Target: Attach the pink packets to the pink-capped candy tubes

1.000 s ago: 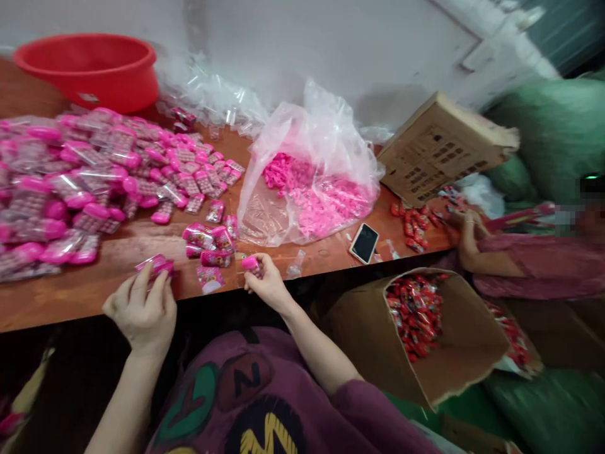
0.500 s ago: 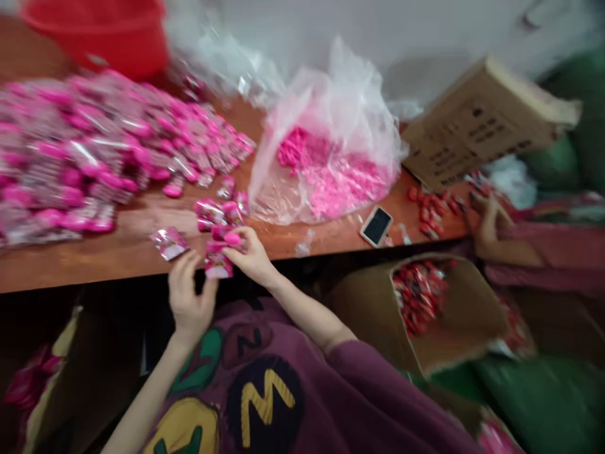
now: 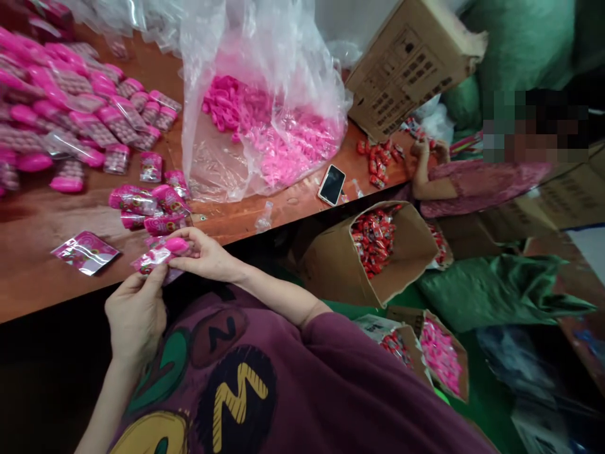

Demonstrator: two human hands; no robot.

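At the table's front edge, my right hand grips a small pink-capped bottle with a shiny pink printed wrapper about it. My left hand pinches the lower end of that wrapper between thumb and fingers. How far the bottle sits inside the wrapper cannot be made out. A flat printed wrapper lies on the table to the left. Just beyond my hands are several wrapped bottles in a cluster. A heap of pink-capped clear bottles filled with small pale balls covers the far left.
A clear plastic bag of pink pieces stands mid-table, with a phone beside it. A carton leans farther right, near small red packets. Another person's arm reaches there. An open box of red packets stands below.
The view has swung right, so things appear farther left. My left hand, earlier with fingers apart, has closed on the wrapper. My right hand still holds the bottle.
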